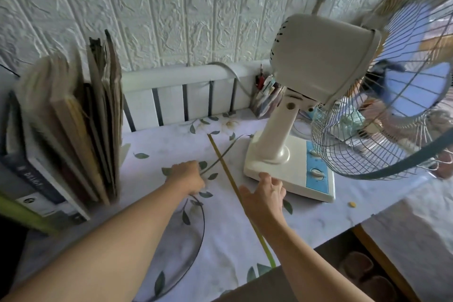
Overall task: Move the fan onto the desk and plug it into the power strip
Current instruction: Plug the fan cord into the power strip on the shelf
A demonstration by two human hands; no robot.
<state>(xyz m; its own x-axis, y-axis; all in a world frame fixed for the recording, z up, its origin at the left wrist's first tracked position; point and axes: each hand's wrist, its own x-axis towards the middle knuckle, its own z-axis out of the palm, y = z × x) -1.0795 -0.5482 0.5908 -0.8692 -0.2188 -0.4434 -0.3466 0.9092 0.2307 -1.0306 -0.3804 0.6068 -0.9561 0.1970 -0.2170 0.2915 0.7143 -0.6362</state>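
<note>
White embossed brick-pattern wall [171,7] behind a desk [220,240] covered with a pale cloth printed with leaves and flowers. A white slatted rail [176,95] runs along the desk's back edge, a grey cable draped over it.

The fan [326,86] stands upright on the desk, right of centre — cream base with a blue control panel and a white dial, cream neck and motor housing, wire cage and blue blades facing right. Its thin cord [225,152] leaves the rear of the base and runs left across the cloth.

Left hand [187,176]: fingers curled round the cord, gripping it just off the cloth, well left of the base. Right hand [266,193]: fingers straight and relaxed, fingertips touching the near left corner of the fan base; holds nothing.

A yellow strip [235,193] lies across the cloth between the two hands, running from near the rail to the desk's front edge. Books [73,130] stand upright at the left, blurred. A holder with pens [266,98] sits behind the fan's neck, against the rail. A small yellow scrap [352,204] lies on the cloth just right of the base. No power strip can be made out — cannot tell where the cord's plug is.
</note>
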